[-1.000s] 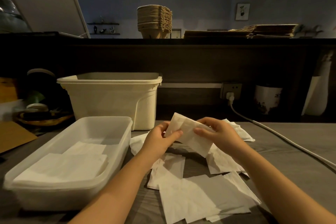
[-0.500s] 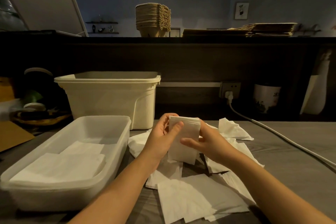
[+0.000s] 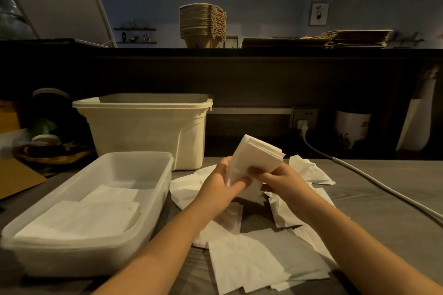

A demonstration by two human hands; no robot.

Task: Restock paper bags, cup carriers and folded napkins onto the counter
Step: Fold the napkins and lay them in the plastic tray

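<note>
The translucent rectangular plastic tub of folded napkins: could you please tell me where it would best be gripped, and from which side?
Probably the out-turned rim of the translucent rectangular plastic tub, midway along both long sides, reaching from the near end. That lip offers a ledge, the walls look smooth and sloped, and the tall cream plastic bin stands close behind the far end.
</note>
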